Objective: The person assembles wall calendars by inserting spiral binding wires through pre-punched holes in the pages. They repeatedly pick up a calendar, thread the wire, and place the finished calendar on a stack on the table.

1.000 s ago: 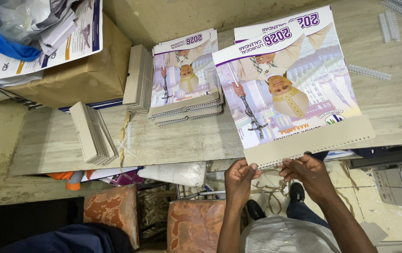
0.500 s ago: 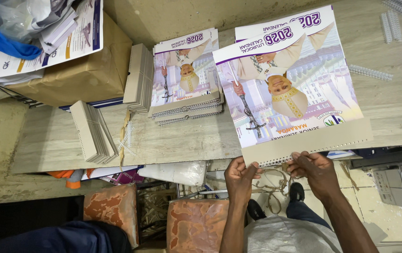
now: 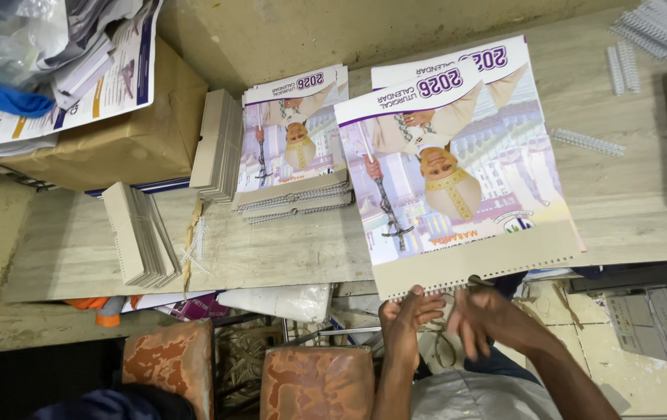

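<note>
A large wall calendar (image 3: pixel 458 167) lies on the wooden bench (image 3: pixel 271 253), its punched grey bottom strip hanging just over the near edge. The left hand (image 3: pixel 405 315) pinches that strip near its left end, thumb on top and fingers closed on the card from below. The right hand (image 3: pixel 489 315) sits just beside it under the same edge, blurred; its fingers are curled, but whether they grip the strip, a wire or nothing cannot be told. A thin wire loop (image 3: pixel 444 350) shows faintly between the two wrists, too small to make out clearly.

A second calendar lies beneath the first, only its top band and right margin showing. Towards the bench's far left, a smaller stack of bound calendars (image 3: pixel 294 140) rests with wire spines visible at its near side. Left of it stand two piles of grey backing cards (image 3: pixel 221 144), one (image 3: pixel 140 233) close to the near-left edge. Loose wire binding combs (image 3: pixel 586 141) lie near the right side, with more (image 3: pixel 656 23) at the far-right corner, partly cut off by the frame. A further stack at the right edge is also cut off.

A brown cardboard box (image 3: pixel 115 132) at the far left is half covered by printed sheets (image 3: pixel 77 85) and a clear plastic bag (image 3: pixel 7 39). Below the bench, two worn orange cushioned seats (image 3: pixel 314 385) show, their lower parts out of view.
</note>
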